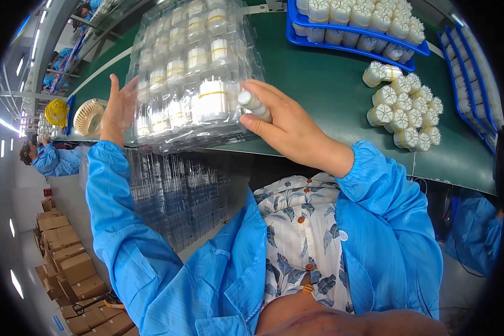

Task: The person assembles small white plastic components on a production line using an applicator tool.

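Hands first: our left hand (119, 109) lies open, fingers spread flat against the left edge of a clear plastic blister tray (193, 73) filled with small white bottles, upper centre of the frame. Our right hand (288, 126) is clamped on one small white bottle (253, 106) at the tray's right edge. Tray rests on the green surface (319, 84). Loose white capped bottles (406, 112) sit upper right, below blue trays (353, 33).
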`<state>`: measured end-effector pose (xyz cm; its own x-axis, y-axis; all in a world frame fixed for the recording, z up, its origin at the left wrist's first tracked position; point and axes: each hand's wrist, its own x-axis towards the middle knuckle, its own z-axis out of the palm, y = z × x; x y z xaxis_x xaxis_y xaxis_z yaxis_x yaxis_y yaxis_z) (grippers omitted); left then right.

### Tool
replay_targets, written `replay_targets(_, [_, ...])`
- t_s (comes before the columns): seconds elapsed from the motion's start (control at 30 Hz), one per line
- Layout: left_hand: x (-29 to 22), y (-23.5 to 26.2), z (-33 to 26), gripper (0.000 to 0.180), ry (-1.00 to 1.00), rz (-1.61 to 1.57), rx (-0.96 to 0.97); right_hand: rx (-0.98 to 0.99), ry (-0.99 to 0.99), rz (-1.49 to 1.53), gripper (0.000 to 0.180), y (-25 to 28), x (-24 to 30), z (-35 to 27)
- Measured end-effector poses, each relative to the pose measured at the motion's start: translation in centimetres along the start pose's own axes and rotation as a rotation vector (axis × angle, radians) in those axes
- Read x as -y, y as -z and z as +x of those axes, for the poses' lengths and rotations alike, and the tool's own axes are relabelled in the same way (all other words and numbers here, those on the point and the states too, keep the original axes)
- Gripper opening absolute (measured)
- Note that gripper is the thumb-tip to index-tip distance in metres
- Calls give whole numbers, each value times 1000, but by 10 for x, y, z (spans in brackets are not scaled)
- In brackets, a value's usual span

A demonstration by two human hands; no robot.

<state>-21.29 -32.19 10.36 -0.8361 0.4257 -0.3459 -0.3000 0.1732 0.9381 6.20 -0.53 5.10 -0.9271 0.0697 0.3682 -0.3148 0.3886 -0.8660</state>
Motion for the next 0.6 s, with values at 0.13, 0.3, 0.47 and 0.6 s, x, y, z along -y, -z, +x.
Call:
replay_targets(0.13, [-10,-2,-19,99,-40,-103,-145,-75,55,90,52,20,-3,-17])
replay_targets(0.3, [-26,-93,-129,44,-835,319,-601,-146,-134,668,25,85,22,-74])
replay_targets(0.47, [43,-284,-167,13,-1287,820,-41,-348,74,484,15,132,-4,-133])
replay_targets(0.6, [87,-392,-111,45,-1257,701,201,-405,257,57,15,162,-12,-144])
